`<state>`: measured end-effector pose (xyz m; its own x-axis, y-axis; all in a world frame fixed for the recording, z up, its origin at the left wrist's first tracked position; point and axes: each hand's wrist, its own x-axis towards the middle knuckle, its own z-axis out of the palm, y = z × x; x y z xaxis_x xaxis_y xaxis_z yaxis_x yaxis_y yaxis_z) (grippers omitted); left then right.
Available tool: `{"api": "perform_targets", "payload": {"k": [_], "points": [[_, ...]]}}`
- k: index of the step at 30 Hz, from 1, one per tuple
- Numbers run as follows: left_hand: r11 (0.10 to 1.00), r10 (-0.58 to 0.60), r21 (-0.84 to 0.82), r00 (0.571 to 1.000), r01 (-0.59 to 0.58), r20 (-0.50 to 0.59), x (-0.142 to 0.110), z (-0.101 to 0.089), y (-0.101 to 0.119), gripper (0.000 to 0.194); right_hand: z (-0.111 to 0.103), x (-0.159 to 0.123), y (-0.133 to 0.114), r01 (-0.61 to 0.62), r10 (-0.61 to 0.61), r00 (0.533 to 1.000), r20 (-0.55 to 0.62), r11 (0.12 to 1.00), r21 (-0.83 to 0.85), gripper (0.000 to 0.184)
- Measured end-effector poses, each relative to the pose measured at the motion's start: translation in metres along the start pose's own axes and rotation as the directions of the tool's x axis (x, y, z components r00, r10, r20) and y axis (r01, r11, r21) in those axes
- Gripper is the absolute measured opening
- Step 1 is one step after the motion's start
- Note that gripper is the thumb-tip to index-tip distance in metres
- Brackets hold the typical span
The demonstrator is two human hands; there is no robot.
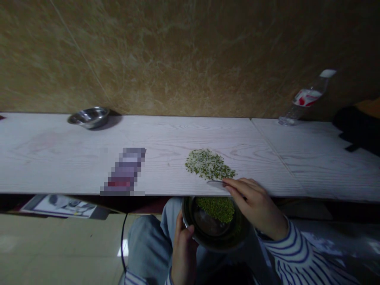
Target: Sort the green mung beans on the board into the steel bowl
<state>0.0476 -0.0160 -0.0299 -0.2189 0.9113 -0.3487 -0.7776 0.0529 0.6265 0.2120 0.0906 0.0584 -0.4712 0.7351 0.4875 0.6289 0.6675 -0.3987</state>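
Observation:
A loose pile of green mung beans and white, rice-like grains (208, 163) lies on the table near its front edge. My right hand (252, 202) is closed on a thin grey metal piece that looks like a spoon (216, 183), its tip at the pile's near side. Most of its handle is hidden in my fingers. Below the table edge, my left hand (184, 245) grips the left rim of a metal bowl (221, 248), thumb on the rim. Green mung beans (218, 209) cover the far part of the bowl's floor. The bowl rests over my lap.
On the pale wooden table (166, 134), a small steel bowl (90, 118) sits at the back left. A pixelated flat item (126, 172) lies left of the pile. A clear plastic bottle (305, 99) stands at the right, beside a dark object (360, 122). A tiled wall rises behind.

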Motion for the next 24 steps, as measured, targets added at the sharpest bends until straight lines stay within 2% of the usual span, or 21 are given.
{"api": "perform_targets", "payload": {"k": [4,9,11,15,24], "points": [[1.0,-0.021,-0.013,0.999,0.021,-0.035,-0.002,0.005,-0.001,0.051,0.002,0.011,0.001,0.04,-0.04,0.999,0.037,0.999,-0.008,0.024],[1.0,-0.005,0.013,1.0,0.005,-0.025,0.0,0.006,0.0,0.046,0.0,0.025,0.015,0.012,-0.022,0.994,-0.109,0.996,-0.091,0.022],[1.0,-0.001,0.02,1.0,0.001,-0.02,0.001,0.005,0.0,0.045,0.002,0.031,0.021,0.003,-0.021,0.992,-0.124,0.99,-0.142,0.022],[1.0,-0.002,0.009,1.0,0.002,-0.029,-0.001,0.005,0.001,0.049,0.008,0.039,0.025,-0.01,0.001,0.999,-0.052,0.984,-0.181,0.023],[1.0,-0.019,-0.014,0.999,0.019,-0.031,-0.004,0.007,0.001,0.049,0.004,0.025,0.02,0.002,-0.001,1.0,0.021,0.997,-0.082,0.023]]}}
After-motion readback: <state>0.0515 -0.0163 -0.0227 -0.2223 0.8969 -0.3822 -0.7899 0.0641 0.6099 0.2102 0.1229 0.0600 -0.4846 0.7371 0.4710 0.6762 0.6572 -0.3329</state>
